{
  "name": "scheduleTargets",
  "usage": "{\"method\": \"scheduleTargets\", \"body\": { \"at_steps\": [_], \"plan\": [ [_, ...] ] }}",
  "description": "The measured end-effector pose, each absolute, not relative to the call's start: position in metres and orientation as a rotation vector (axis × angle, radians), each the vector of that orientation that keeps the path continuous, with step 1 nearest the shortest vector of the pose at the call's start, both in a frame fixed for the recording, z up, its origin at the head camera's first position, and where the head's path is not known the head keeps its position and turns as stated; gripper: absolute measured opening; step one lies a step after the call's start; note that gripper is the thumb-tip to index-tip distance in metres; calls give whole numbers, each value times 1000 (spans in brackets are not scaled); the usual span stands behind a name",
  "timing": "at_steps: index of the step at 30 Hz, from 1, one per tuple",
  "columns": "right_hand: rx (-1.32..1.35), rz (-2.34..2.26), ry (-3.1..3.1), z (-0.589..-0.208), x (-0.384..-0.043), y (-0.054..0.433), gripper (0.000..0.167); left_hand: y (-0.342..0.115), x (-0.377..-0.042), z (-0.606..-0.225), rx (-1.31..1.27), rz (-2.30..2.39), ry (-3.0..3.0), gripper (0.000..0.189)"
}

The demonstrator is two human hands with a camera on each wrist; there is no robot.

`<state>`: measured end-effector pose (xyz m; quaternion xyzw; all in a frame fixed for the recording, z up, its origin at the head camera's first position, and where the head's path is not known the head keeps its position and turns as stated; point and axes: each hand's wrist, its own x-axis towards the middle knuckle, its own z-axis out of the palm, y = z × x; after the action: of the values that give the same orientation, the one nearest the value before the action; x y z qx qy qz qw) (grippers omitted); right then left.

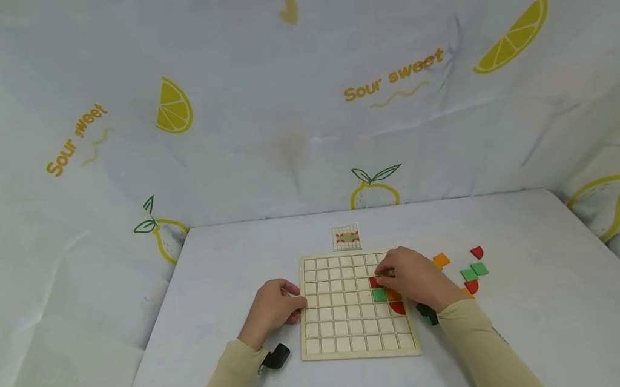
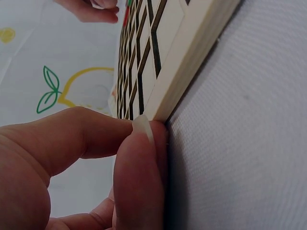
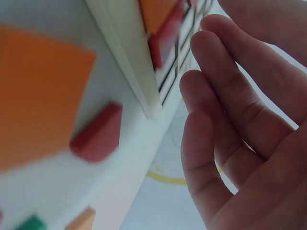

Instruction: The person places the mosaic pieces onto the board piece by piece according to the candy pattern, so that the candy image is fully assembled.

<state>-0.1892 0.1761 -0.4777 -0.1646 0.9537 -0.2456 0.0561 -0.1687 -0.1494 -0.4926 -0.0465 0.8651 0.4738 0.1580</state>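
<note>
My left hand (image 1: 275, 308) pinches the left edge of a pale wooden grid board (image 1: 328, 357) between thumb and fingers; the left wrist view shows the thumbnail at the board's corner. Over the board's right side is my right hand (image 1: 415, 276), its fingertips right at a red piece (image 1: 373, 282) that lies in a cell. In the right wrist view its fingers (image 3: 230, 91) are gently bent and side by side. Below that piece lie a green square (image 1: 379, 295), an orange piece (image 1: 393, 295) and a rounded red piece (image 1: 398, 308). The hand covers the cells to their upper right.
Behind the board lies a small pattern card (image 1: 345, 237). Loose pieces are scattered right of it: an orange square (image 1: 442, 259), green pieces (image 1: 479, 269) and rounded red ones (image 1: 477, 252). A black wrist device (image 1: 277, 357) shows beside the left sleeve. A lemon-print cloth (image 1: 265, 179) hangs behind.
</note>
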Motion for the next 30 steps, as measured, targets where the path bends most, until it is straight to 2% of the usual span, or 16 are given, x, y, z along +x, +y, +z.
{"method": "scheduleTargets", "body": {
  "at_steps": [17, 30],
  "plan": [
    [-294, -665, 2930, -460, -138, 272, 15, -150, -168, -496, -156, 1342, 2487, 24],
    [-244, -586, 3030, -465, -103, 314, 10, -147, -167, -493, -150, 1344, 2491, 24]
  ]
}}
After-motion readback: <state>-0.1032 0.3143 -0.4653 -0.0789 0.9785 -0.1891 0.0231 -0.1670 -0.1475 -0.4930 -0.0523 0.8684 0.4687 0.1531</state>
